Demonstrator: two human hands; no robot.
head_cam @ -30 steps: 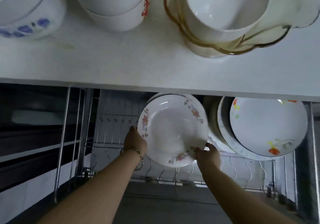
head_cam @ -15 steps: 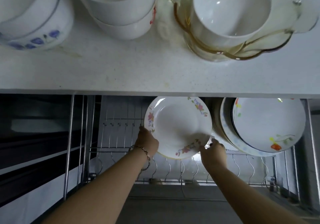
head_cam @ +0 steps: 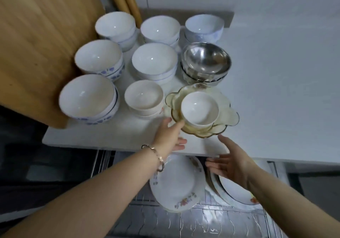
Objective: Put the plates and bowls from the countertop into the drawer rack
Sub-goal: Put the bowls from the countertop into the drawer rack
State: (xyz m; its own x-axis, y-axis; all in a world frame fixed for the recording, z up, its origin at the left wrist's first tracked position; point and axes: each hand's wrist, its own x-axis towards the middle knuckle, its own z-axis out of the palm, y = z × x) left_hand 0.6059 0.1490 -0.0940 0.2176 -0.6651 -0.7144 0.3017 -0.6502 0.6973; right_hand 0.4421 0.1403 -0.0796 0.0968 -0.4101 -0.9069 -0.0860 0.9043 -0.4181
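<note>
Plate with floral rim (head_cam: 176, 186) has left the hands and stands in the drawer rack (head_cam: 202, 217); left hand (head_cam: 168, 136) and right hand (head_cam: 229, 164), both empty and open wide, reach for the amber glass dish (head_cam: 228, 117) holding a white bowl (head_cam: 199, 107) on the surface (head_cam: 276, 90), likely next

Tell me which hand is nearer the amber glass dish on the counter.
Left. The left hand is at the front-left rim of the amber glass dish, apparently touching; the right hand hovers apart, off its front-right over the countertop edge.
</note>
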